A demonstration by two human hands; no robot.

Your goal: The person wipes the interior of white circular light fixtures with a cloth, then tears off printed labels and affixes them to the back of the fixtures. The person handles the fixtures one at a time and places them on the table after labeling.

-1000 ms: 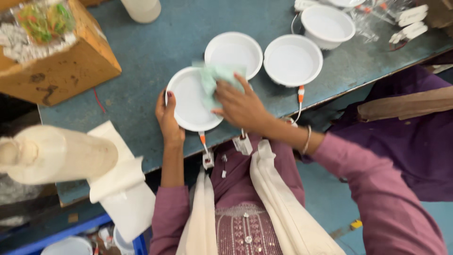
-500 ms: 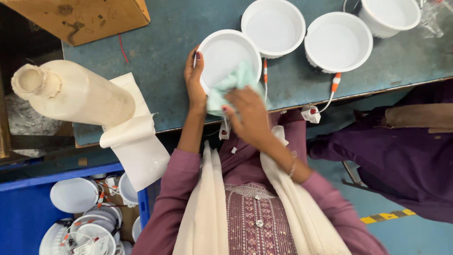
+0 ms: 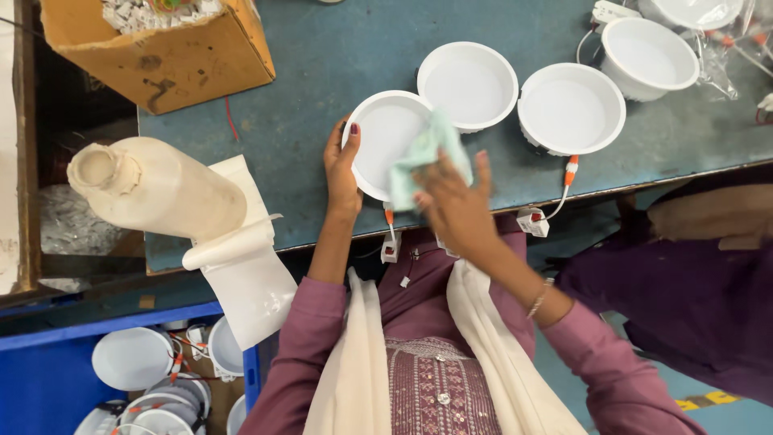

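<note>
The round white lamp (image 3: pixel 385 138) lies flat, face up, at the near edge of the surface (image 3: pixel 322 72), beside the cardboard box (image 3: pixel 161 48). Left hand (image 3: pixel 341 167) grips its rim; right hand (image 3: pixel 455 205) presses a green cloth (image 3: pixel 425 155) onto it.

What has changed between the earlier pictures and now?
The right hand has slid the pale green cloth from the disc's upper right toward its lower right edge. The left hand still grips the round white lamp disc. The other discs stayed put.
</note>
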